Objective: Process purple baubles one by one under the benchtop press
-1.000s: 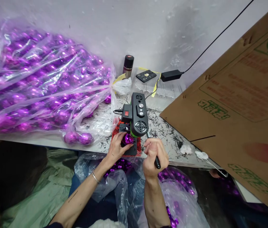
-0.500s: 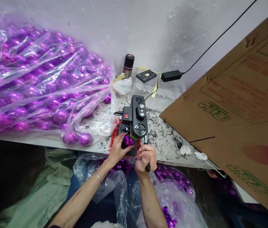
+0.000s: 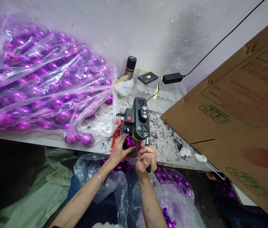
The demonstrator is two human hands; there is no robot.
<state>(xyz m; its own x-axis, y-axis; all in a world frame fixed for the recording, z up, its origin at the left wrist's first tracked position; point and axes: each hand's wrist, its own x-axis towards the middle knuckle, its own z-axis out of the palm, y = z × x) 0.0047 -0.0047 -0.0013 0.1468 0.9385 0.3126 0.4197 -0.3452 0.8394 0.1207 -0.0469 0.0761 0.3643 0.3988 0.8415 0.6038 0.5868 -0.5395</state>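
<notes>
A shiny purple ball [image 3: 130, 141] sits at the front of a black bench machine [image 3: 141, 118] that has a red switch and round vents. My left hand [image 3: 119, 148] is closed round the ball, thumb on its near side and fingers on its left. My right hand [image 3: 146, 159] wraps round the black grip of the machine's metal lever [image 3: 147, 142], just right of the ball. Under the machine lies a red mat [image 3: 115, 139]. How the ball meets the machine's head is partly hidden.
A large clear bag [image 3: 41, 79] of purple balls fills the left. Behind stand a dark bottle [image 3: 130, 67], a phone [image 3: 147, 78] and a power adapter [image 3: 172, 78]. A cardboard box [image 3: 231, 120] leans in from the right. Black bits litter the white table [image 3: 159, 148]. Purple pieces in plastic lie on the lap.
The whole view has shifted slightly, moving the scene a little right and down. Both hands keep their holds on the ball and the lever.
</notes>
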